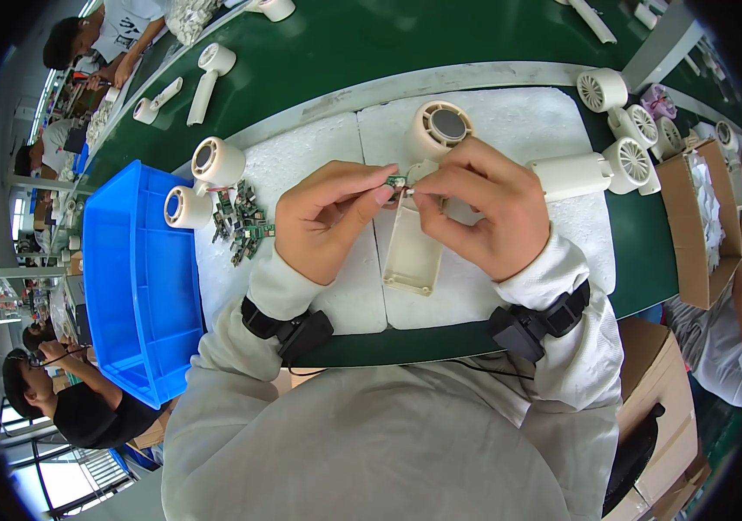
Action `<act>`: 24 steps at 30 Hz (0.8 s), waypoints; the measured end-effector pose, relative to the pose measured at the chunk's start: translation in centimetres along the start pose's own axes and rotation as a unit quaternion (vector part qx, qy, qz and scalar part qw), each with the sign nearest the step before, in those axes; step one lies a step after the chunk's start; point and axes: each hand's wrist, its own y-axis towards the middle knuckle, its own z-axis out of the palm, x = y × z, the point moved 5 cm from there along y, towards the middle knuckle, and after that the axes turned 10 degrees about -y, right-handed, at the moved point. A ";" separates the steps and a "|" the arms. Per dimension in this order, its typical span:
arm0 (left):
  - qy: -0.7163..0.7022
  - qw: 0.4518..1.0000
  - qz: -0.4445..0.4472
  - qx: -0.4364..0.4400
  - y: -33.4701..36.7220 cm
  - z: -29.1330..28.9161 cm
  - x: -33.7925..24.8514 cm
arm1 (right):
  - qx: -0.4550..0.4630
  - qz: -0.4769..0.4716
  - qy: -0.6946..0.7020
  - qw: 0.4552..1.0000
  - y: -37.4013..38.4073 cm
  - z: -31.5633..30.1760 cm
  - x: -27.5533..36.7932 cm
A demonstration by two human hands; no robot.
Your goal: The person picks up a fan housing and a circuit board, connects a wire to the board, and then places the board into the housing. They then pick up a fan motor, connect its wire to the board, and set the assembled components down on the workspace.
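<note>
Between the fingertips of my left hand point(328, 217) is a small green circuit board point(397, 182), pinched by thumb and forefinger. My right hand point(488, 208) is closed in a pinch at the board's right edge, on what looks like a small light connector or wire end. Below the hands lies a cream handheld fan housing, its open handle shell point(414, 252) pointing toward me and its round head point(441, 128) beyond my fingers. A cream handle piece point(571, 176) lies just right of my right hand. Left of my left hand is a pile of green circuit boards point(242, 224).
White foam sheets point(319, 300) cover the green bench. A blue bin point(141, 286) stands at the left, beside two fan heads point(217, 161). Several fans point(629, 163) and a cardboard box point(705, 226) are at the right. Beyond a pale rail point(328, 111), fans lie on a green surface point(319, 52). Co-workers sit at the left.
</note>
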 end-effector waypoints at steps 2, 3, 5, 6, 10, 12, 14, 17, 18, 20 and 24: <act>-0.002 1.000 0.005 0.000 0.0 0.0 -0.1 | 0.009 0.003 -0.005 1.000 0.1 0.2 0.1; -0.003 1.000 0.008 -0.001 -0.1 -0.1 0.0 | 0.014 0.004 -0.006 1.000 0.2 0.4 0.2; 0.005 1.000 0.010 0.002 0.1 0.0 -0.1 | 0.009 0.010 -0.009 1.000 0.2 0.3 0.0; 0.011 1.000 0.012 0.000 0.2 -0.2 -0.2 | 0.009 0.013 -0.009 1.000 0.3 0.4 -0.1; 0.038 0.999 0.025 0.004 0.9 -0.1 -0.6 | 0.001 -0.005 -0.016 1.000 0.8 0.0 -0.3; 0.045 0.998 0.041 0.016 1.1 0.2 -0.8 | -0.011 -0.017 -0.031 0.999 0.9 -0.4 -0.3; 0.117 0.992 0.042 0.000 0.6 0.1 -1.1 | 0.003 -0.022 -0.026 0.999 0.5 -0.3 0.3; 0.195 0.979 0.066 -0.002 0.3 0.2 -1.7 | -0.021 -0.030 0.002 0.999 0.1 0.3 0.1; 0.204 0.977 0.059 -0.017 -0.1 0.3 -1.8 | -0.036 -0.031 -0.017 0.999 -0.2 0.7 0.3; 0.238 0.968 0.081 -0.028 -0.3 1.1 -2.7 | -0.047 0.033 0.047 0.997 -0.6 1.3 0.3; 0.310 0.943 0.104 -0.062 -0.3 2.2 -4.1 | -0.087 0.112 0.055 0.988 -0.6 1.1 1.7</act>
